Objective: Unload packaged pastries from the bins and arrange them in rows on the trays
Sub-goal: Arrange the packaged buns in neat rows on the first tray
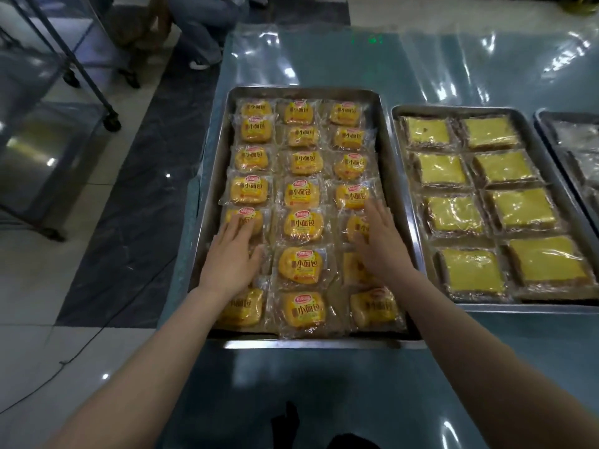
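Note:
A steel tray in front of me is filled with three columns of small orange bread packets in clear wrap. My left hand lies flat and open on the packets of the left column, fingers pointing away. My right hand lies flat and open on the right column, near the tray's right wall. Neither hand grips a packet. A second steel tray to the right holds two columns of square yellow cake packets.
A third tray with clear-wrapped packets is cut off at the right edge. The trays sit on a table covered in shiny plastic film. A wheeled metal rack stands on the floor to the left, and a crouching person is beyond it.

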`<state>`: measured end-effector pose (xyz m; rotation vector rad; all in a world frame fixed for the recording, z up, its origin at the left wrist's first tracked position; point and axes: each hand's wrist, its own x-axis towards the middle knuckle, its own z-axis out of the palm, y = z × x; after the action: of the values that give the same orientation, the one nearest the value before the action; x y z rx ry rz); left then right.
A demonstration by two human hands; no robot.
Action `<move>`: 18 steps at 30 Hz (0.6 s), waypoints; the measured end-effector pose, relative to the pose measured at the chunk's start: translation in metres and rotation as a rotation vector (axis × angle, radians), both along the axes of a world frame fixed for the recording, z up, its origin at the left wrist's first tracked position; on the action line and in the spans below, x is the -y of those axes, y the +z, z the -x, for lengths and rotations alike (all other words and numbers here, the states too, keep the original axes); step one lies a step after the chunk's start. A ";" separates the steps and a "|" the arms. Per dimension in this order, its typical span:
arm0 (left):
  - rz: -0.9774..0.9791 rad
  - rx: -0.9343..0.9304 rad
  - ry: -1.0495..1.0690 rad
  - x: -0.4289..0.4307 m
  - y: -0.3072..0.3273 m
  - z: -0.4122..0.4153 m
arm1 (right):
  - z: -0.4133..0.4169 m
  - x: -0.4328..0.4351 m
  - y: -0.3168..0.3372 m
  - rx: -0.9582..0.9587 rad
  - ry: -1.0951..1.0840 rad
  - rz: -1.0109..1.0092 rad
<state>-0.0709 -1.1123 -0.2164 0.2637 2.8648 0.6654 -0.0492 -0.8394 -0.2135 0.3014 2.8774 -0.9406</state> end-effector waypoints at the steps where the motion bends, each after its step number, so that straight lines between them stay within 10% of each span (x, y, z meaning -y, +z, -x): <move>1: 0.003 -0.004 0.001 -0.003 0.000 0.007 | 0.010 -0.002 0.000 -0.013 -0.021 0.032; 18: 0.258 -0.035 -0.022 -0.031 -0.018 0.163 | 0.141 -0.020 -0.023 0.031 0.160 -0.331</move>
<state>-0.2344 -1.0816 -0.2346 0.2698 2.9345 0.2848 -0.1905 -0.8194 -0.2369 0.1057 2.9652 -0.4289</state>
